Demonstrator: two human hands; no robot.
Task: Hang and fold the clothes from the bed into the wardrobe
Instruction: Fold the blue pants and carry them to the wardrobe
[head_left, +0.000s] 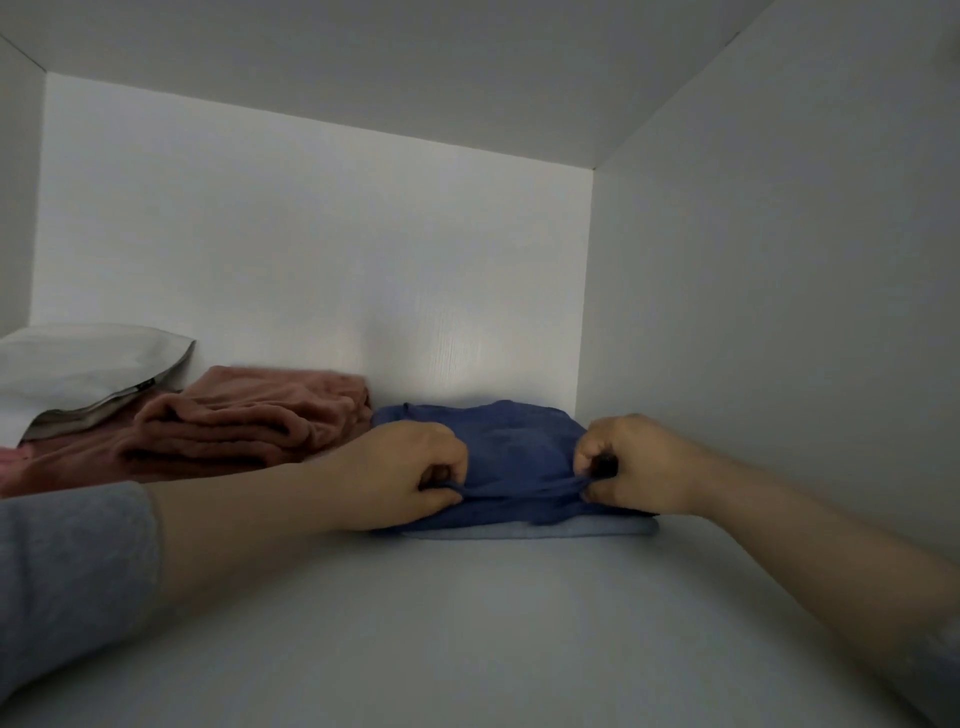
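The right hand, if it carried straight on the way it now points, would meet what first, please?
Probably the bunched dark blue garment that it pinches; the right hand points leftward and inward. Beyond it lies the left hand, though depth is unclear.

The garment (498, 457) is plain deep blue; the piece under it (597, 529) is a paler blue. The folded cloth (244, 421) is dusty pink, unpatterned. The pillowcase (78, 364) is white, grey-edged. The sleeve (67, 571) is grey, the wardrobe shelf (467, 623) white.

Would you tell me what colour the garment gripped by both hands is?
The garment is dark blue, clearest in the head view.
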